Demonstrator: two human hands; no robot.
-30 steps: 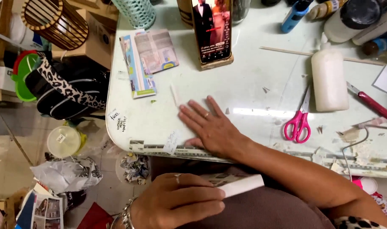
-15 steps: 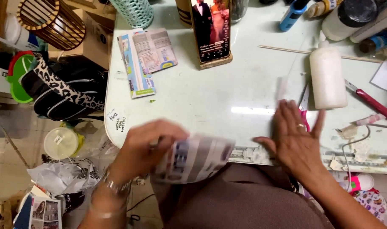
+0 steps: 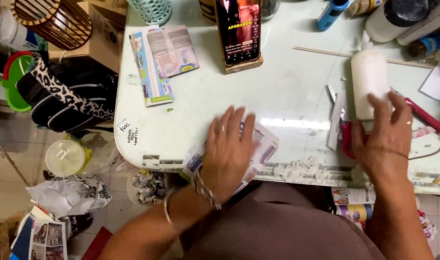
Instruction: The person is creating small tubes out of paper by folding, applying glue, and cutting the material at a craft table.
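Hands work at the near edge of a pale green worktop [image 3: 287, 91]. Left hand [image 3: 229, 151] lies flat with fingers spread wide, pressing a printed magazine sheet [image 3: 265, 144] down near the worktop's front edge; the sheet sticks out past the fingertips and partly hangs over the rim. Right hand [image 3: 383, 137] rests to the right of that sheet, fingers loosely open and curled over the base of a white squeeze bottle [image 3: 369, 77], which lies on its side with its nozzle pointing away from the person. What the bottle holds cannot be seen through its opaque wall. Pink-handled scissors [image 3: 346, 139] lie just left of the right hand, partly under it, with a white paper strip [image 3: 336, 118] beside them. Beyond the sheet, a phone [image 3: 237, 31] stands propped upright with its screen lit. Left of the phone lies a folded leaflet [image 3: 164, 60]. Off the worktop's left edge sits a leopard-print bag [image 3: 61, 101], and below it a round lidded tub [image 3: 65, 156] on the floor, contents hidden.
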